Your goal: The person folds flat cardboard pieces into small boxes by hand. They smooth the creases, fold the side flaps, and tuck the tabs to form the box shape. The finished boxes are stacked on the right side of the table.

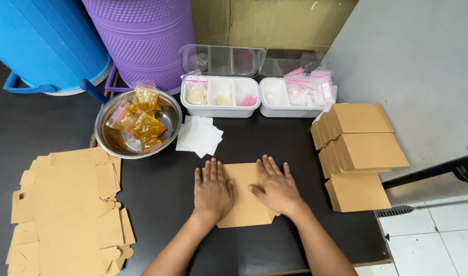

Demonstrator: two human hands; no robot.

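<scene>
Left hand [212, 193]: flat, palm down, fingers together and extended, pressing the left half of the brown cardboard blank [246, 202]; nothing is clasped, the hand only bears down.
Right hand [276, 188]: likewise flat and unclenched on the right half of the blank; fingers slightly spread, seemingly to hold the sheet still and flatten a fold.
Cardboard blank: lies on the dark table [157, 204], centre front, directly under both palms; lower corner shows below the wrists.
Flat blank stack [70, 209]: die-cut brown sheets with tabs, piled at the left edge, within reach of the left hand.
Folded boxes [359, 153]: plain brown, closed, stacked in rows at the right edge, apart from the flat stock.
Steel bowl [138, 122]: round, holding small clear pouches of amber-brown filling, some with pink seal strips.
White paper squares [199, 135]: loose pile just right of the bowl.
White trays [257, 97]: two divided bins with clear lids raised; pink-striped zip bags inside.
Rear items: blue container [45, 41]; purple ribbed cylinder [147, 36].
</scene>
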